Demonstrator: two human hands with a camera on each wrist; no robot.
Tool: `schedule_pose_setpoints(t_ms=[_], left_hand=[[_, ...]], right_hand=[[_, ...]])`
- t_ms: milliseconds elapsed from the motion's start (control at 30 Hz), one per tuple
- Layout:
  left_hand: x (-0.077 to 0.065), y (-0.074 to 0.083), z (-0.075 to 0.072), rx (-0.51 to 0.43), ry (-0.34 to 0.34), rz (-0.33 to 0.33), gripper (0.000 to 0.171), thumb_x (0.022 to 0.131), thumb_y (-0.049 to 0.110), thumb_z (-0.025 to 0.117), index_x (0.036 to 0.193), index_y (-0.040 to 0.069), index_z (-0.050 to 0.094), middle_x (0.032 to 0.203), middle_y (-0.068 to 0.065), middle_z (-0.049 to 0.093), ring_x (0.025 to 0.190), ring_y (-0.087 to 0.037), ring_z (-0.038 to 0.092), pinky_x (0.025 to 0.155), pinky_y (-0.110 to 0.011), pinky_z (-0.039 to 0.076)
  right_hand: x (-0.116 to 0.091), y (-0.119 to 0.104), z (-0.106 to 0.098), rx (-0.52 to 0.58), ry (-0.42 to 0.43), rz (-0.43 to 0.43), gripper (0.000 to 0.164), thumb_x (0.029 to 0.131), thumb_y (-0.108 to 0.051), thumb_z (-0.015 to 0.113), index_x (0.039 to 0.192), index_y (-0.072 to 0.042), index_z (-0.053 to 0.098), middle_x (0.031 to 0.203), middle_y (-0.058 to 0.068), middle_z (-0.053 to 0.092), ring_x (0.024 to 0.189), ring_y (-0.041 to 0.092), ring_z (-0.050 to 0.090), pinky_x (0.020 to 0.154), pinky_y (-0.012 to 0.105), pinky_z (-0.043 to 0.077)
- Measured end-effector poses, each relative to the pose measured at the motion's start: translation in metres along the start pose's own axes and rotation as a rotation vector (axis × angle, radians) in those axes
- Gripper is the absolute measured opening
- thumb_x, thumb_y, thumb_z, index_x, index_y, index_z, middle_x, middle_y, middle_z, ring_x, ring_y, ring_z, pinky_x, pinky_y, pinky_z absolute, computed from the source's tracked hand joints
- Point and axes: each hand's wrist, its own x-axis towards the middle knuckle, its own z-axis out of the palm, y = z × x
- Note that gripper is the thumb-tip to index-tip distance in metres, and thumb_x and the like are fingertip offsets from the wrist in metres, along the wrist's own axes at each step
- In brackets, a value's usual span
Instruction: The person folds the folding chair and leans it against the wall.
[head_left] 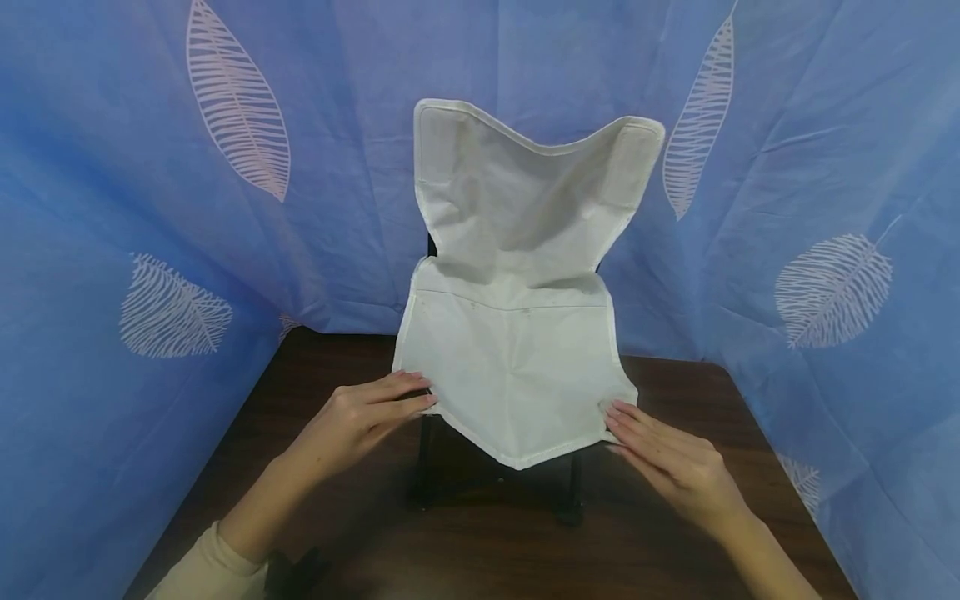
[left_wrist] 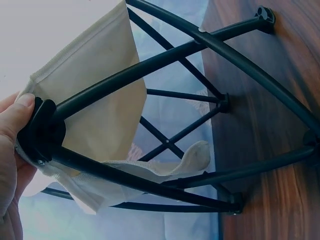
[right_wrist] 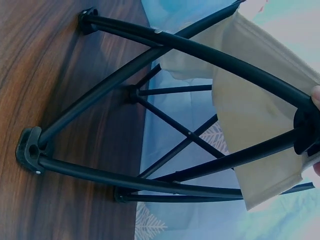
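Observation:
A small folding chair stands unfolded on the table, its white fabric seat (head_left: 517, 367) stretched over a black tubular frame (right_wrist: 100, 95). The seat's front edge dips to a point in the middle. My left hand (head_left: 360, 417) grips the front left corner of the seat; in the left wrist view the thumb presses over a black plastic corner joint (left_wrist: 45, 132). The front right corner is in my right hand (head_left: 671, 467), fingers on top of the fabric. Only fingertips (right_wrist: 316, 97) show in the right wrist view, beside another black joint (right_wrist: 306, 131).
The fabric backrest (head_left: 525, 192) rises behind the seat with two flared upper corners. Under the chair is a dark wooden table (head_left: 345, 542) with rounded back corners. A blue cloth (head_left: 337, 167) printed with white leaves hangs around the back and sides. Crossed legs meet the tabletop at black feet (right_wrist: 32, 150).

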Motion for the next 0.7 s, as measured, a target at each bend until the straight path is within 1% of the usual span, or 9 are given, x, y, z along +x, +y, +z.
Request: schedule_pose_setpoints(t_ms=[200, 333, 433, 567, 700], left_hand=[[0.009, 0.001, 0.001, 0.016, 0.017, 0.016, 0.031, 0.101, 0.024, 0.047, 0.114, 0.013, 0.073, 0.114, -0.010, 0.071, 0.105, -0.026, 0.069, 0.094, -0.031, 0.054], [0.017, 0.003, 0.001, 0.033, 0.025, 0.026, 0.033, 0.102, 0.026, 0.045, 0.113, 0.012, 0.073, 0.115, -0.011, 0.071, 0.106, -0.026, 0.069, 0.093, -0.031, 0.054], [0.022, 0.005, 0.001, 0.034, 0.039, 0.029, 0.032, 0.102, 0.025, 0.046, 0.112, 0.011, 0.073, 0.116, -0.013, 0.071, 0.107, -0.027, 0.069, 0.094, -0.031, 0.054], [0.029, 0.005, 0.003, 0.026, 0.074, 0.031, 0.029, 0.100, 0.023, 0.050, 0.111, 0.011, 0.074, 0.115, -0.014, 0.071, 0.106, -0.027, 0.069, 0.095, -0.031, 0.053], [0.034, 0.005, 0.006, 0.021, 0.115, 0.035, 0.027, 0.099, 0.022, 0.052, 0.109, 0.011, 0.075, 0.113, -0.013, 0.072, 0.105, -0.026, 0.070, 0.097, -0.033, 0.052]], right_hand=[[0.009, 0.000, 0.004, -0.017, 0.022, 0.008, 0.031, 0.096, -0.020, 0.060, 0.099, 0.008, 0.073, 0.112, 0.016, 0.071, 0.122, 0.011, 0.059, 0.101, 0.017, 0.045], [0.017, -0.001, 0.007, -0.011, 0.058, -0.004, 0.029, 0.095, -0.018, 0.062, 0.098, 0.009, 0.073, 0.110, 0.017, 0.071, 0.121, 0.012, 0.060, 0.101, 0.018, 0.046], [0.023, -0.002, 0.010, -0.004, 0.087, -0.018, 0.028, 0.094, -0.016, 0.063, 0.097, 0.010, 0.073, 0.107, 0.019, 0.072, 0.121, 0.014, 0.061, 0.100, 0.018, 0.047], [0.031, -0.003, 0.013, -0.013, 0.105, -0.031, 0.028, 0.094, -0.016, 0.063, 0.095, 0.010, 0.073, 0.104, 0.020, 0.072, 0.120, 0.013, 0.061, 0.100, 0.018, 0.047], [0.038, -0.001, 0.018, 0.006, 0.118, -0.043, 0.026, 0.093, -0.014, 0.064, 0.093, 0.011, 0.073, 0.103, 0.020, 0.073, 0.119, 0.015, 0.062, 0.101, 0.020, 0.047]])
